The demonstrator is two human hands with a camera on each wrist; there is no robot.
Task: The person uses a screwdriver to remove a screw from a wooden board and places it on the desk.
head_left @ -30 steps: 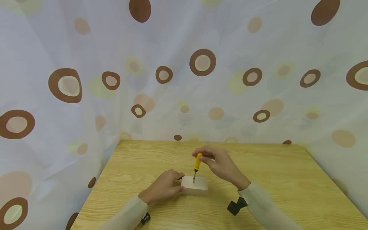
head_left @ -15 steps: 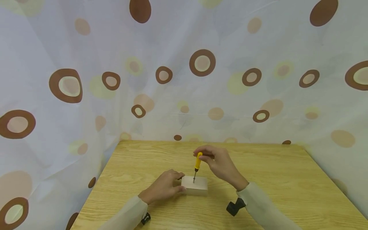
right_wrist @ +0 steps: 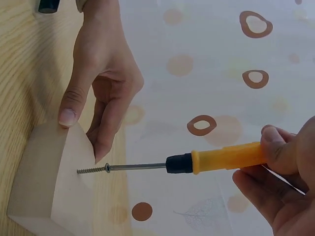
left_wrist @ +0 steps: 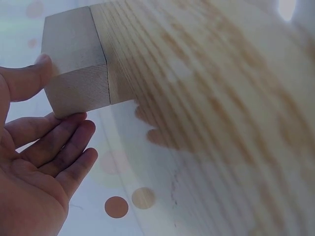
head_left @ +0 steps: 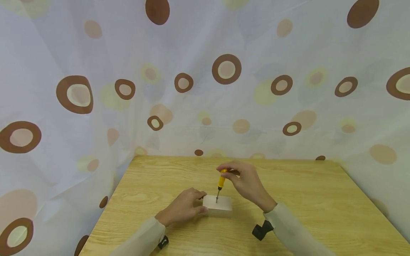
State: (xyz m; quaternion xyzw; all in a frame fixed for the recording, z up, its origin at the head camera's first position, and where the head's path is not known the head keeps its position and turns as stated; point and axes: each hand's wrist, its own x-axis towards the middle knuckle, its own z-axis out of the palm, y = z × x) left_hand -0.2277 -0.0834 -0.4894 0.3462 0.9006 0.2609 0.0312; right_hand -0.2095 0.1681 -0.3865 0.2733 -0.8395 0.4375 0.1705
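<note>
A pale wooden block (head_left: 221, 212) lies on the table in front of me. My left hand (head_left: 182, 208) grips its left end, thumb on the near side and fingers on the far side; the left wrist view shows the block (left_wrist: 78, 59) between them. A screw (right_wrist: 92, 170) stands in the block's top face, much of its threaded shank exposed. My right hand (head_left: 246, 183) pinches the yellow handle of a screwdriver (head_left: 221, 181) from above. In the right wrist view the tip of the screwdriver (right_wrist: 216, 160) meets the screw's head, shaft and screw nearly in line.
The wood-grain table (head_left: 153, 174) runs back to a white curtain (head_left: 205, 99) with brown and tan spots, which also hangs along both sides. Black wrist mounts (head_left: 262, 230) show under both sleeves.
My right hand and the screwdriver's handle have shifted very slightly, with the tip still at the screw. The left hand and the block hold their place.
</note>
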